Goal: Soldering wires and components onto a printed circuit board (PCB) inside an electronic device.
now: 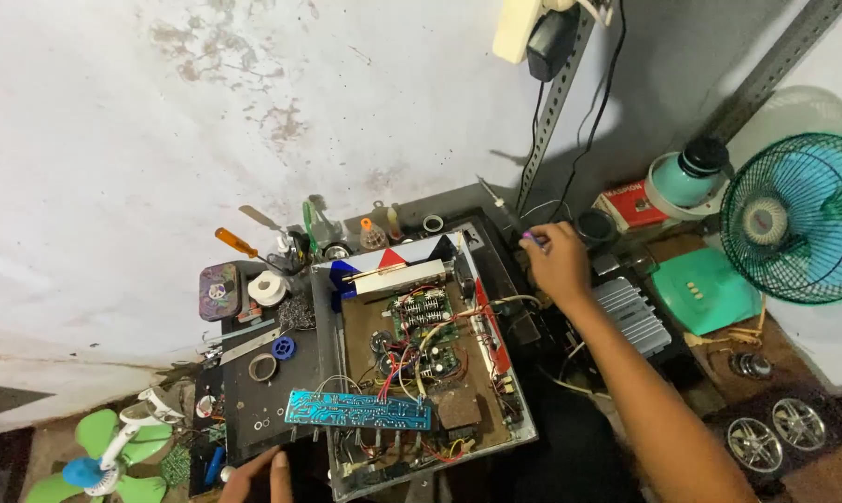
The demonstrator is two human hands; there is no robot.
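Observation:
An open metal amplifier chassis [523, 419] lies in the middle, with green circuit boards, coloured wires and a blue circuit board [357, 410] leaning over its near side. My right hand [558, 264] reaches past the chassis's far right corner and pinches the purple-tipped handle of a thin soldering iron [501, 210] that leans toward the wall. My left hand [258, 473] rests at the bottom edge, on the near end of a black panel [253, 401] left of the chassis; it holds nothing that I can see.
Screwdrivers, tape rolls and small bottles crowd the wall side, among them an orange-handled screwdriver [237, 244]. A teal fan [798, 219] stands at right, a finned heat sink [633, 315] beside it, two small speakers [775, 433] lower right. A green fan blade [99, 456] lies lower left.

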